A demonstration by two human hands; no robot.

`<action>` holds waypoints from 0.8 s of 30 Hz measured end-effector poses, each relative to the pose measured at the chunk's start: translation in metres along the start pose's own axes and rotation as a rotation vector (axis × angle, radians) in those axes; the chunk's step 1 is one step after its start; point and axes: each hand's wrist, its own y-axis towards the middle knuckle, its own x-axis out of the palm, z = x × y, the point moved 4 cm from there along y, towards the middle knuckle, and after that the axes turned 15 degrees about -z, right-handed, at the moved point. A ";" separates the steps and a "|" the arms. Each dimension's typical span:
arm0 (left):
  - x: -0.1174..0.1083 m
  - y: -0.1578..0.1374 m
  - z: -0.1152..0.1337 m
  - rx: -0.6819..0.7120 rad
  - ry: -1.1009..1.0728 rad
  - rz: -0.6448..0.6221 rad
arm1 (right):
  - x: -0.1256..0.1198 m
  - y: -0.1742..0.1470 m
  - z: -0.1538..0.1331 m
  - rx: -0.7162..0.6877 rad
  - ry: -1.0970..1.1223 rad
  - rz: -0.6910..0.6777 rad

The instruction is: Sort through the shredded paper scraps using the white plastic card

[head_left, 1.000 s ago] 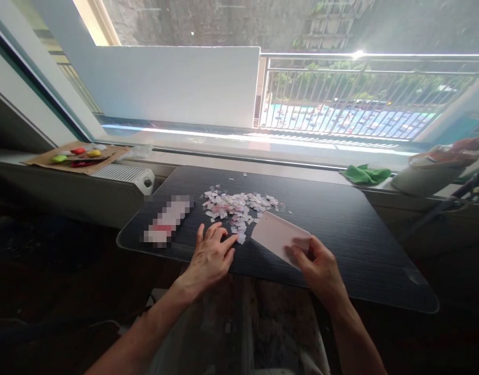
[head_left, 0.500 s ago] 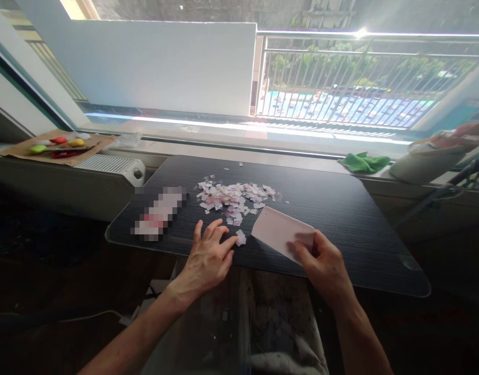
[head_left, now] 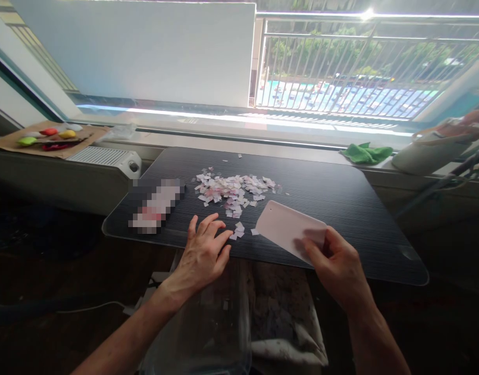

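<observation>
A loose heap of small torn or cut paper pieces [head_left: 231,188], white with pink tints, lies mid-table. Nearer the front edge is a small cluster of paper bits [head_left: 238,229]. My left hand [head_left: 208,247] is beside that cluster, fingers spread, its index fingertip at or almost touching the bits. In my right hand [head_left: 336,260] is a thin, pale scraper card [head_left: 288,227] with a small hole near one corner, pinched at its right end. The card's left edge slants close to a single paper piece [head_left: 255,232].
The dark table [head_left: 341,208] stands against a windowsill. A blurred-out item [head_left: 157,205] lies on its left side. Below the front edge are a clear plastic bin [head_left: 208,333] and a stained bag [head_left: 282,307]. A green cloth [head_left: 366,153] and a pale container [head_left: 430,152] sit at right.
My right hand and the scraper card have shifted right, away from the small cluster. The cluster is more spread out, and one piece now lies apart near the card. The camera view has tilted slightly.
</observation>
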 end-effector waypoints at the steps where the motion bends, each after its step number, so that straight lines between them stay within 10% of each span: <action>1: 0.000 0.001 0.000 0.003 0.001 -0.002 | 0.002 -0.001 -0.002 -0.003 0.025 -0.004; 17: -0.004 0.003 0.003 0.029 0.019 -0.048 | 0.024 0.004 -0.003 -0.034 0.014 -0.193; 24: -0.006 0.003 0.004 0.017 0.020 -0.054 | 0.008 -0.001 -0.005 -0.023 -0.044 -0.067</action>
